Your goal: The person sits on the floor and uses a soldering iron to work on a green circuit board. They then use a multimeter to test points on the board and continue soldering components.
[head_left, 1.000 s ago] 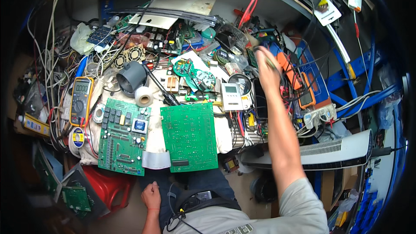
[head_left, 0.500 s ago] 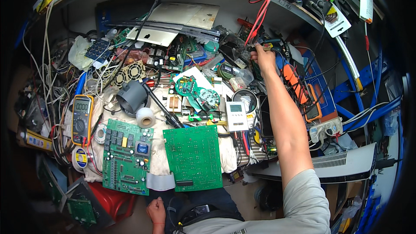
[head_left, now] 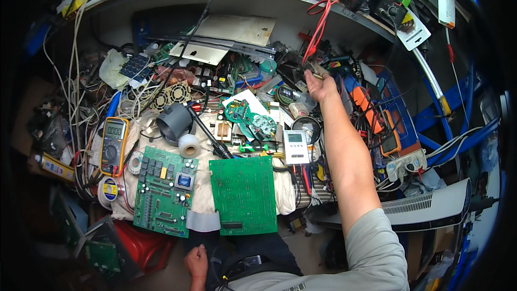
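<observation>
My right arm stretches far across the bench, and my right hand (head_left: pixel 321 86) is at the crowded pile at the back. Its palm is turned up and its fingers are stretched out beside the hanging red test leads (head_left: pixel 318 32); I make out nothing held in it. Low by my lap, my left hand (head_left: pixel 196 261) is closed in a fist with nothing visible in it. In front of me lie a green circuit board with components (head_left: pixel 161 199) and a mostly bare-looking green circuit board (head_left: pixel 243 194), joined by a grey ribbon cable (head_left: pixel 203 221).
A yellow-edged multimeter (head_left: pixel 113 145) stands at the left. Behind the boards are a tape roll (head_left: pixel 189 145), a grey cylindrical nozzle (head_left: pixel 173 123), round green boards (head_left: pixel 253 121) and a white device with a display (head_left: pixel 295 147). Orange-cased meters (head_left: pixel 366 109) lie right of my arm.
My right hand has drawn slightly nearer and left, and its fingers have gone from a bent grip to stretched out. The view has shifted a little; my left fist stays by my lap.
</observation>
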`<state>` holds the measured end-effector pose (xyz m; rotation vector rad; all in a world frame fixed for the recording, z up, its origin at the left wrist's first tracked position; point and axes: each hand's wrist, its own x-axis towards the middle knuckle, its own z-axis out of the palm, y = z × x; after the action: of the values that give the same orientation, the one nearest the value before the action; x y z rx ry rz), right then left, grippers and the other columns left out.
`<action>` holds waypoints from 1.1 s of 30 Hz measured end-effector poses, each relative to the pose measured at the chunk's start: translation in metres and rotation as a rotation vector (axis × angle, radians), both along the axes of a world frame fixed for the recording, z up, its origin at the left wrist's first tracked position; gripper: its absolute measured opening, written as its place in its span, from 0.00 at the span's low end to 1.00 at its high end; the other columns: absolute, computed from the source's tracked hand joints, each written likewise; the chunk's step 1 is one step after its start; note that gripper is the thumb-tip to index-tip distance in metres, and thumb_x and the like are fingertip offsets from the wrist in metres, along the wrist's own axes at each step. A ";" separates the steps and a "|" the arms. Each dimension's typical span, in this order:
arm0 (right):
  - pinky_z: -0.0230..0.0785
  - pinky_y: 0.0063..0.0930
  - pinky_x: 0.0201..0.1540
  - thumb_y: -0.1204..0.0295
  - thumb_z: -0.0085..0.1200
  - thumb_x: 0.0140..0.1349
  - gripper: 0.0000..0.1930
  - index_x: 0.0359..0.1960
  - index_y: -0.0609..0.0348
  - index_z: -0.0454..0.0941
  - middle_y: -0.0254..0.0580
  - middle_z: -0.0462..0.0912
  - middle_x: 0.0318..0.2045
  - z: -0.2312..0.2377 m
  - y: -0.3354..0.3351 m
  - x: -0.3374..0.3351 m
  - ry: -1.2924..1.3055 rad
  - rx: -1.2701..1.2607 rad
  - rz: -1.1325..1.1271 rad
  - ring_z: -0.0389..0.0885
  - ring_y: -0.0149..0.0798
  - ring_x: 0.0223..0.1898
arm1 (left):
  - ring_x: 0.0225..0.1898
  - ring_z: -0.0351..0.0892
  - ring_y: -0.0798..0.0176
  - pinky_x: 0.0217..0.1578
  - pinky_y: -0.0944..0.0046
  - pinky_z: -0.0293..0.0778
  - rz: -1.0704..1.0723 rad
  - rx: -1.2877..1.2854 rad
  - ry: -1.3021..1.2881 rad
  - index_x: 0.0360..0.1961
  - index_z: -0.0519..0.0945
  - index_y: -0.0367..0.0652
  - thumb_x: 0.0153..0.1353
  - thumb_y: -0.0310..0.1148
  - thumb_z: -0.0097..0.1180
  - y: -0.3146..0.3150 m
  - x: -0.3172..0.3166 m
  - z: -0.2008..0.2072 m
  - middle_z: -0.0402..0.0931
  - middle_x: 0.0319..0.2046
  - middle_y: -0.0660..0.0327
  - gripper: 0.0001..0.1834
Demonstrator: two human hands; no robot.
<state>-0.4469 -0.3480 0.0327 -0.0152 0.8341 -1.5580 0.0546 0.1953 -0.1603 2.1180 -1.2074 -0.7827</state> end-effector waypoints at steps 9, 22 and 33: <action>0.86 0.49 0.56 0.56 0.45 0.80 0.27 0.67 0.69 0.62 0.68 0.80 0.59 0.021 0.040 0.016 0.196 0.008 -0.161 0.86 0.58 0.55 | 0.25 0.81 0.42 0.27 0.49 0.72 -0.053 -0.043 -0.042 0.24 0.82 0.39 0.68 0.41 0.63 0.006 0.001 0.005 0.79 0.21 0.48 0.19; 0.87 0.39 0.53 0.60 0.41 0.81 0.25 0.61 0.76 0.66 0.68 0.83 0.55 0.010 0.041 0.007 0.458 -0.040 -0.255 0.88 0.56 0.52 | 0.26 0.83 0.43 0.28 0.49 0.73 -0.010 -0.006 -0.032 0.24 0.83 0.39 0.69 0.42 0.61 0.006 -0.002 0.004 0.80 0.22 0.48 0.19; 0.79 0.50 0.63 0.54 0.37 0.84 0.30 0.72 0.70 0.58 0.60 0.75 0.68 0.011 0.052 -0.007 0.294 -0.100 0.040 0.80 0.61 0.64 | 0.27 0.83 0.43 0.29 0.50 0.74 -0.007 0.018 -0.035 0.24 0.83 0.39 0.69 0.42 0.62 0.003 -0.002 0.007 0.81 0.23 0.49 0.20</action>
<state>-0.4541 -0.2963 0.0436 -0.3386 0.9776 -1.5794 0.0523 0.1980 -0.1532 2.1513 -1.2310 -0.7650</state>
